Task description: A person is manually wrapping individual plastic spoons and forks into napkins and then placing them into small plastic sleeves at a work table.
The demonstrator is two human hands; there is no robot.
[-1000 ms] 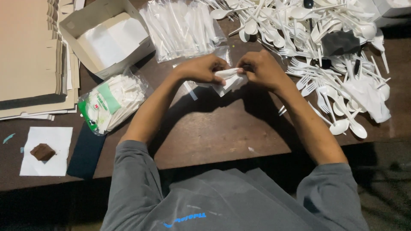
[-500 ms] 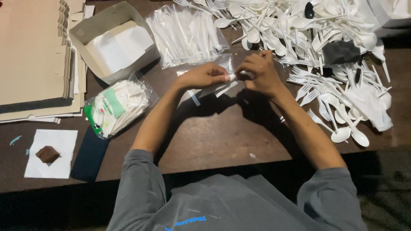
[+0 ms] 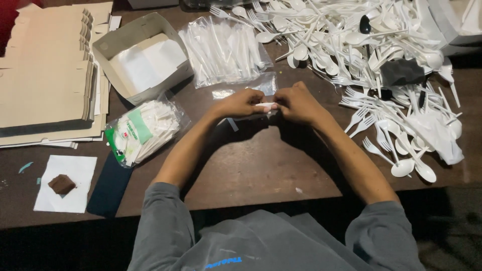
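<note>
Two hands: the left hand (image 3: 240, 104) and right hand (image 3: 297, 104) meet at the middle of the dark wooden table (image 3: 251, 170), both pinched shut on one small white packet (image 3: 265, 106) held between the fingertips, just above the tabletop.
Why held so: the packet is slim, so it looks as if each hand takes an end to keep it taut and steady.
Supply: a heap of loose white plastic spoons and forks (image 3: 371, 45) lies to the right, within easy reach of the right hand.
Wrapped stock: a pile of clear-sleeved cutlery packs (image 3: 226, 50) sits just beyond the hands; a clear bag of white napkins (image 3: 143, 131) lies to the left.
Box: an open cardboard box (image 3: 143, 57) stands far left, beside stacked flat cartons (image 3: 47, 75).
Open room: bare wood between the forearms up to the near table edge; the right side is crowded.
</note>
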